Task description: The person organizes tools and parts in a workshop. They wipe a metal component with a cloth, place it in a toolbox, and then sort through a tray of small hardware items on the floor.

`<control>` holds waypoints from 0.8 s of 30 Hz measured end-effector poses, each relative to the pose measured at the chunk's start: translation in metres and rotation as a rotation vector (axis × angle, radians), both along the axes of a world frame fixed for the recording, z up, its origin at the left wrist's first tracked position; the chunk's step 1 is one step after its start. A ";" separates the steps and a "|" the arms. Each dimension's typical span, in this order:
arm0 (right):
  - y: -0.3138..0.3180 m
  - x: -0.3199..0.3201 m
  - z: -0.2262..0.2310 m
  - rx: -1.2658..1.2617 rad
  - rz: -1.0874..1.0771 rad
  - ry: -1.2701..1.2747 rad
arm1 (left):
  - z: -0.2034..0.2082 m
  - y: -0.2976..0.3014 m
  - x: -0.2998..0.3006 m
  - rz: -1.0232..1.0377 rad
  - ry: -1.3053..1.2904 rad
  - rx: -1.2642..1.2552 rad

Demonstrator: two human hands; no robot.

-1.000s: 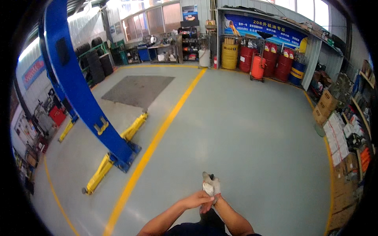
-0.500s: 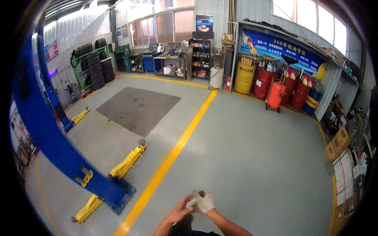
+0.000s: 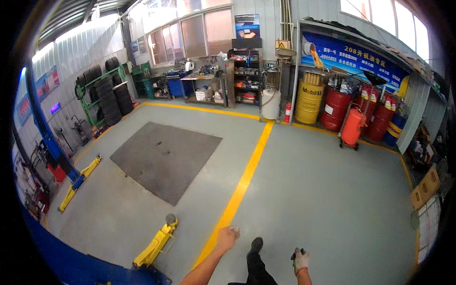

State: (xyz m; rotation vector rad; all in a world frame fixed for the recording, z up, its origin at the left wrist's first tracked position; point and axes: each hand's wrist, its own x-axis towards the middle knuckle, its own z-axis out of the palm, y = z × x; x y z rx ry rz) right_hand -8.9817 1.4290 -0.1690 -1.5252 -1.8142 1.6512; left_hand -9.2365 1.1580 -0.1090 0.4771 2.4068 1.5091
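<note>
My bare left hand is held out ahead of me above the yellow floor line, its fingers closed. A small whitish thing shows at those fingers, too small to name. On my right hand is a pale work glove, and its fingers are curled round a small dark object whose kind I cannot make out. The hands are well apart. Between them my dark shoe is on the grey floor.
A yellow lift arm lies low at the left, by a blue lift post. Farther off are a dark floor plate, stacked tyres, a workbench, shelves, oil drums and a red wheeled tank. Cardboard boxes stand right.
My hands have come apart, the left moving leftward and the right moving rightward. My view has shifted forward past the blue lift post, and my shoe has come into sight.
</note>
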 end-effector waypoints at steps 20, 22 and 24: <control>0.230 -0.872 -0.033 0.178 0.718 -0.213 | -0.218 0.017 -0.650 0.039 -0.716 -0.862; 0.276 -0.906 -0.115 0.321 0.566 -0.295 | -0.208 0.073 -0.820 -0.070 -0.499 -0.899; 0.317 -0.928 -0.145 0.083 0.340 -0.149 | -0.114 0.140 -1.017 0.154 -0.231 -0.695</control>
